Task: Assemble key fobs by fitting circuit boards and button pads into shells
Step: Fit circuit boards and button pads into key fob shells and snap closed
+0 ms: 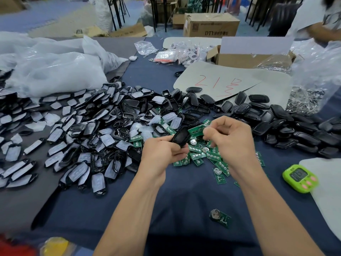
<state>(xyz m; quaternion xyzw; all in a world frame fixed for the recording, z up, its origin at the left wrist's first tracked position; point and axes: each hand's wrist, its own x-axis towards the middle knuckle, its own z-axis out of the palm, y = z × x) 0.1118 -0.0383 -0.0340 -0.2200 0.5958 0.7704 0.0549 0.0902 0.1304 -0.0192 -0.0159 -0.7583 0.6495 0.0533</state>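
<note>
As left hand (pixel 162 154) grips shell (pixel 180 138), board (pixel 197 131) beside

Bright, even light, soft shadows; wide-angle bending and blur at the edges.

A blue-covered table (pixel 184 185) bears heaps of black shells (pixel 295 130), green circuit boards (pixel 199 156), and a green timer (pixel 299 178).

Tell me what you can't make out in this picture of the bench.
Head view:
- Black shell in the left hand: inside too dark to tell if a pad is fitted.
- Circuit board pinched by the right hand: fingers hide its right end.
- Green timer: digits blurred.
- Yellow object, bottom left: blurred, cut by the edge.
- Person, top right: cut by the edge.
</note>
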